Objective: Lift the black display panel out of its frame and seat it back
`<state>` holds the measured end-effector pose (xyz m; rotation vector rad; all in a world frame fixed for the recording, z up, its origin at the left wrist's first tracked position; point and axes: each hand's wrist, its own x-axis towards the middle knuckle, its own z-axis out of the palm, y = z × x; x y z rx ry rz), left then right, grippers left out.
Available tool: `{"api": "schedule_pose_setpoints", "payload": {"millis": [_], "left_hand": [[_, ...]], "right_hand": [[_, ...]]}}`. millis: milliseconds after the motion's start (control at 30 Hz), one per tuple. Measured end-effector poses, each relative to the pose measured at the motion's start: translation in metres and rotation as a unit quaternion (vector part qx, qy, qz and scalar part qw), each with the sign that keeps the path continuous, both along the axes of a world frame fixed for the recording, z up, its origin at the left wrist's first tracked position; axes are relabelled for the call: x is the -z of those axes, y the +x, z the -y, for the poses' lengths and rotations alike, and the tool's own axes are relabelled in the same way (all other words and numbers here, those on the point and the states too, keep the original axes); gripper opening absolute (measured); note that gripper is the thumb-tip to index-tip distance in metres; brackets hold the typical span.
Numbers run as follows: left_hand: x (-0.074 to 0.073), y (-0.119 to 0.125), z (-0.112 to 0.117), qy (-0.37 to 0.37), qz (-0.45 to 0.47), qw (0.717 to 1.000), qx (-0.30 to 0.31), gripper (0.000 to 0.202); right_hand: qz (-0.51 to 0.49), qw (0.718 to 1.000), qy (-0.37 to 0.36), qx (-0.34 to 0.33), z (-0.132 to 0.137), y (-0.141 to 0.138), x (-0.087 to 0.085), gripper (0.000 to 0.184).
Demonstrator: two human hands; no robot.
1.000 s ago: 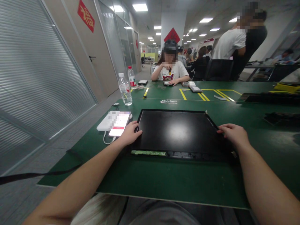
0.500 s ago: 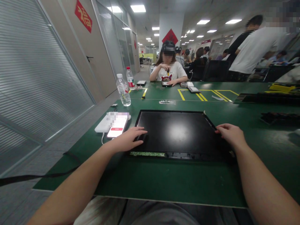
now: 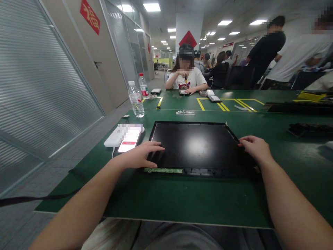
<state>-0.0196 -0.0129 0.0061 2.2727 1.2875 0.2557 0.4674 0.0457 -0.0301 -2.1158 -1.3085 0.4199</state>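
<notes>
A black display panel [image 3: 179, 146] lies flat on the green table in front of me, its dark screen facing up and reflecting a bright spot. Along its near edge runs a thin green circuit board [image 3: 163, 171]. My left hand [image 3: 143, 155] rests over the panel's left edge, open, thumb and fingers spread. On the opposite side, my right hand [image 3: 254, 147] is closed, thumb and forefinger pinching the panel's right edge. Its other fingers are curled in and partly hidden.
Left of the panel lie a phone [image 3: 129, 139] and a white box [image 3: 112, 136] with a cable. Behind them stand two bottles, the nearer a clear water bottle [image 3: 136, 100]. Dark parts [image 3: 304, 130] lie to the right. A person [image 3: 186, 74] sits opposite, handling a small device.
My left thumb has moved slightly nearer along the panel, further from the fingers. My right hand keeps its pinch at the edge. Two standing people at the back right have shifted.
</notes>
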Motion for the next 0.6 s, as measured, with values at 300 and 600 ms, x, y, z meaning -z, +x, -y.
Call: {"api": "schedule_pose_setpoints", "payload": {"millis": [300,600], "left_hand": [[-0.0027,0.0029,0.0009,-0.017,-0.021,0.999,0.025,0.062],[-0.0048,0.0054,0.0028,0.001,-0.012,0.999,0.05,0.063]], "right_hand": [[0.104,0.989,0.02,-0.103,0.0001,-0.0064,0.0013,0.036],[0.103,0.986,-0.027,-0.129,-0.0042,-0.0065,0.0079,0.033]]}}
